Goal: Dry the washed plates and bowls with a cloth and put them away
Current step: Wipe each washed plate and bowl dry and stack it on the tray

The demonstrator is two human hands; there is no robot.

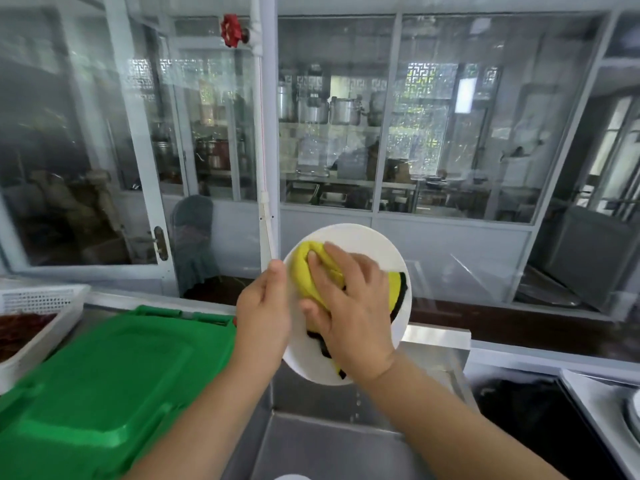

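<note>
Head view only. Nearest the lens, two bare forearms are seen reaching forward over a stainless steel sink (332, 441), a rectangular basin with smooth grey walls.

White plate (360, 237) is held tilted above the sink, face toward the camera; round, smooth, glossy. Its left rim is gripped by the left hand (265, 306), thumb laid over the front edge, remaining fingers hidden behind the plate. A yellow cloth (308, 268) with black edging is pressed flat against the plate's face by the right hand (346, 306); fingers are spread and lightly curved over the bunched fabric, thumb tucked at the cloth's lower edge. Cloth looks soft and folded, black trim showing below and to the right of the palm.

Left of the sink, a green plastic lid (104, 382) is seen: rectangular, rounded corners, raised centre panel. Beyond it, a white perforated plastic basket (41, 299) is filled with dark reddish contents, too blurred to identify.

At the far right edge, a stack of pale dishes (633, 417) is partly cut off. Glazed partition panels (339, 116) stand behind the counter; metal pots (329, 109) are shelved behind the glass.
</note>
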